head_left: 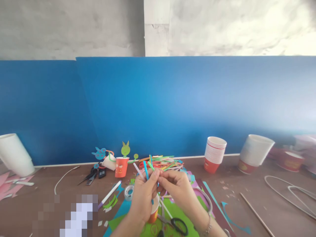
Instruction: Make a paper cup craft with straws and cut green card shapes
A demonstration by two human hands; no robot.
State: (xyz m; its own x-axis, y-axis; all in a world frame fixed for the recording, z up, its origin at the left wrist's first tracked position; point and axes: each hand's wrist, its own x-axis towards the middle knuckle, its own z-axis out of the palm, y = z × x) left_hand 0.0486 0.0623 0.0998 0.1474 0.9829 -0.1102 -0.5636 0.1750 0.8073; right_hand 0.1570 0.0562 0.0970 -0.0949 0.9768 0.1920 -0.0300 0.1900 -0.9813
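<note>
My left hand (145, 196) is closed around a few thin straws, with a blue straw (145, 167), a pale purple straw (138, 171) and a green straw (150, 165) sticking up above it. Against its thumb, my right hand (178, 188) pinches with thumb and index finger; whatever is between those fingertips is hidden. Below the hands stands a paper cup (154, 214), partly covered by my left hand. Scissors (179, 226) with black handles lie on green paper (195, 214) beside the cup.
Loose straws (164, 162) are heaped behind the hands. Left of them are a tape roll (128, 192), a marker (110, 195) and a decorated red cup (121, 167). Stacked cups (214, 151) and a wooden stick (256, 214) are on the right. A blue panel (172, 105) borders the table.
</note>
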